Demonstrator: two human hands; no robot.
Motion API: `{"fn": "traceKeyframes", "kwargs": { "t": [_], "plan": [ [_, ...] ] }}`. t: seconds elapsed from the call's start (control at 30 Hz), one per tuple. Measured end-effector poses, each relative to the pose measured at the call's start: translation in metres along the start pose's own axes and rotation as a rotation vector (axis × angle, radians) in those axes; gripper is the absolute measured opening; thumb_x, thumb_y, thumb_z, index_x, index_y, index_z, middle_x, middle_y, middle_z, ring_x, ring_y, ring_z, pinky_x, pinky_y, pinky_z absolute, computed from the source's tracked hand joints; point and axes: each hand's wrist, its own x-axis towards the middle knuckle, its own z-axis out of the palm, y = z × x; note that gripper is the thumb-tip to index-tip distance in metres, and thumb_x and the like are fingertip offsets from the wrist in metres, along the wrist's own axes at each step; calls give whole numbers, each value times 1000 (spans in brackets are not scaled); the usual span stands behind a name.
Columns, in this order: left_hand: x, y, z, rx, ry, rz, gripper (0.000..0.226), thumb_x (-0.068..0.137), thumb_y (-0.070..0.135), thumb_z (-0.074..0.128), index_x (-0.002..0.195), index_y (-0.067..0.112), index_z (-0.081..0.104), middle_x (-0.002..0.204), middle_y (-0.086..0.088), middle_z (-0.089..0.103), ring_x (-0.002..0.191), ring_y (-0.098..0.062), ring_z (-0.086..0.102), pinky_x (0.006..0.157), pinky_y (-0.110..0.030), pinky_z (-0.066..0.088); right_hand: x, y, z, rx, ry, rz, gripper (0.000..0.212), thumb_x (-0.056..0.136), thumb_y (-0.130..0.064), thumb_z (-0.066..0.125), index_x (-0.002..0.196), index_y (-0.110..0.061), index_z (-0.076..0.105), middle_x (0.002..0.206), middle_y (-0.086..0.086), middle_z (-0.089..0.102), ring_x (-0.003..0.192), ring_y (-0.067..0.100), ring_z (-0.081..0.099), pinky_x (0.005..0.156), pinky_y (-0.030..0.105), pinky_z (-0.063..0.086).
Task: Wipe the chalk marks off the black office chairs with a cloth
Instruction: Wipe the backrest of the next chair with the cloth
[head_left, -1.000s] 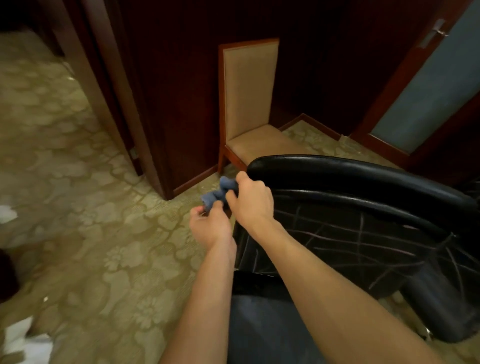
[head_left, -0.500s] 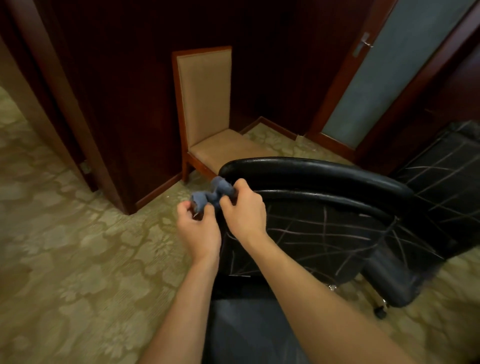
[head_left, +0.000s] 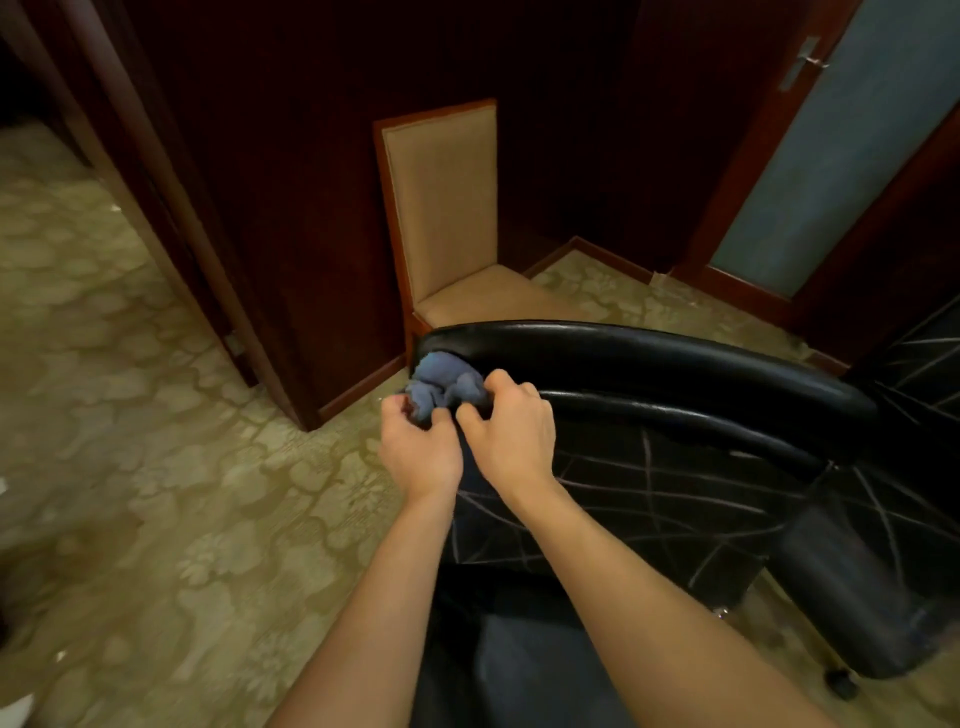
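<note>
Both hands are bunching the cloth (head_left: 441, 384): the left hand (head_left: 418, 449) pinches its lower edge, the right hand (head_left: 506, 434) grips it alongside. The chalk-marked chair (head_left: 649, 467) sits just beyond; next, press the cloth onto those lines.

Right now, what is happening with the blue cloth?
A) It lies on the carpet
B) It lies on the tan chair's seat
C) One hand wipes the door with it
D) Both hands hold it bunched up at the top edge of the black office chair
D: the left hand and right hand both grip the bunched blue cloth by the top edge of the black office chair, whose back shows chalk marks.
</note>
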Motion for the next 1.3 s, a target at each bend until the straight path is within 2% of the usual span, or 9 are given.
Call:
{"fn": "traceKeyframes", "kwargs": {
  "t": [0.2, 0.47, 0.63, 0.73, 0.83, 0.93, 1.03, 1.17, 1.3],
  "plan": [
    [-51, 31, 60, 226, -85, 205, 23, 92, 15, 62, 114, 18, 56, 105, 4, 57, 100, -8, 46, 88, -24, 37, 7, 61, -48, 145, 140, 193, 12, 86, -33, 65, 86, -27, 55, 83, -7, 61, 84, 15, 61, 84, 43, 54],
    [-117, 48, 110, 211, -491, 213, 20, 93, 15, 60, 102, 31, 52, 111, 8, 55, 113, -15, 55, 99, -39, 50, -23, 130, -106, 267, 393, 365, 8, 90, -20, 65, 88, -21, 58, 77, -5, 61, 73, 9, 61, 77, 43, 56],
    [-89, 46, 75, 99, -303, 133, 20, 93, 19, 62, 105, 32, 53, 102, 14, 53, 110, -14, 56, 93, -33, 51, -24, 94, -87, 345, 284, 254, 7, 92, -20, 65, 91, -24, 59, 81, -7, 63, 75, 1, 62, 74, 28, 55],
    [-51, 46, 40, -25, -167, 151, 26, 92, 14, 62, 113, 25, 52, 107, 4, 63, 96, -7, 62, 78, -13, 48, -16, 53, -61, 434, 205, 163, 6, 93, -23, 64, 97, -24, 60, 84, -10, 64, 79, -1, 62, 74, 20, 50],
    [-19, 47, 4, -152, -114, 169, 27, 91, 12, 61, 114, 26, 54, 104, 6, 65, 97, -10, 64, 82, -26, 53, -15, 15, -41, 527, 164, 109, 5, 94, -28, 63, 93, -25, 59, 83, -8, 64, 76, -1, 63, 70, 18, 52],
    [-1, 35, -32, -227, -138, 195, 29, 89, 13, 59, 113, 30, 58, 109, 4, 66, 100, -10, 65, 82, -28, 54, -30, -10, -13, 650, 128, 174, 9, 93, -25, 64, 86, -23, 59, 79, -2, 66, 72, 4, 65, 69, 26, 58],
    [-4, -1, -50, -188, -213, 32, 34, 94, 9, 61, 120, 30, 55, 114, 7, 64, 98, -1, 64, 79, -18, 52, -57, -4, 23, 644, 110, 338, 10, 90, -20, 65, 82, -20, 60, 77, 0, 66, 72, 12, 66, 73, 42, 59],
    [-19, -51, -59, -109, -308, -189, 29, 94, 16, 64, 119, 30, 56, 112, 9, 66, 106, -10, 64, 99, -42, 53, -84, 11, 49, 583, 133, 455, 9, 94, -21, 63, 87, -17, 59, 76, -2, 64, 67, 6, 61, 66, 30, 51],
    [-18, -38, -55, -173, -370, -183, 16, 94, 19, 66, 102, 33, 65, 101, 7, 72, 95, -9, 69, 90, -37, 57, -78, 1, 44, 717, 291, 589, 12, 94, -23, 62, 87, -14, 60, 77, 2, 67, 69, 11, 65, 64, 27, 51]
  ]
}}
